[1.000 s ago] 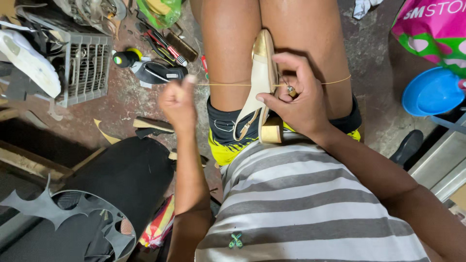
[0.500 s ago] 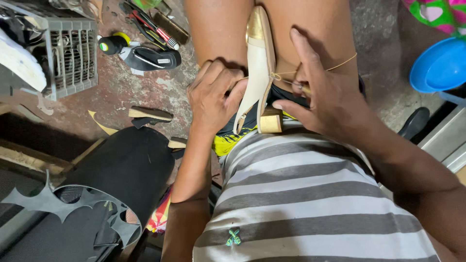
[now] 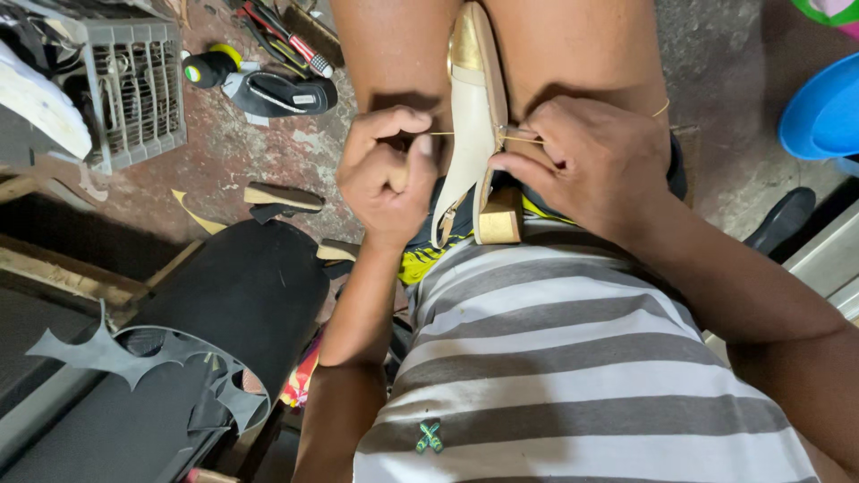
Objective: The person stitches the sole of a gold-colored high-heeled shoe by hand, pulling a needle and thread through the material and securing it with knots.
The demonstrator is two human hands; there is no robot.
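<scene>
1. Stained concrete floor (image 3: 268, 152) fills the background, cluttered with tools and scraps.
2. Person sits with a cream and gold heeled shoe (image 3: 472, 125) clamped on edge between the thighs, wooden block heel toward the striped shirt (image 3: 555, 358).
3. Left hand (image 3: 386, 174) sits just left of the shoe, fingers curled closed in a fist, pinching a yellowish thread (image 3: 438, 134) that runs to the shoe's edge.
4. Right hand (image 3: 595, 165) rests against the shoe's right side, fingers closed, pinching the thread where it leaves the sole; what else is in the grip cannot be told.
5. Thread is taut on both sides of the shoe.
6. Grey plastic crate (image 3: 134, 89) at upper left, black sandal (image 3: 282, 94) and black-yellow spool (image 3: 210, 67) beside it.
7. Black rubber sheet (image 3: 233, 295) with cut-outs lies at lower left.
8. Blue basin (image 3: 823, 112) at right edge, well apart from the hands.
</scene>
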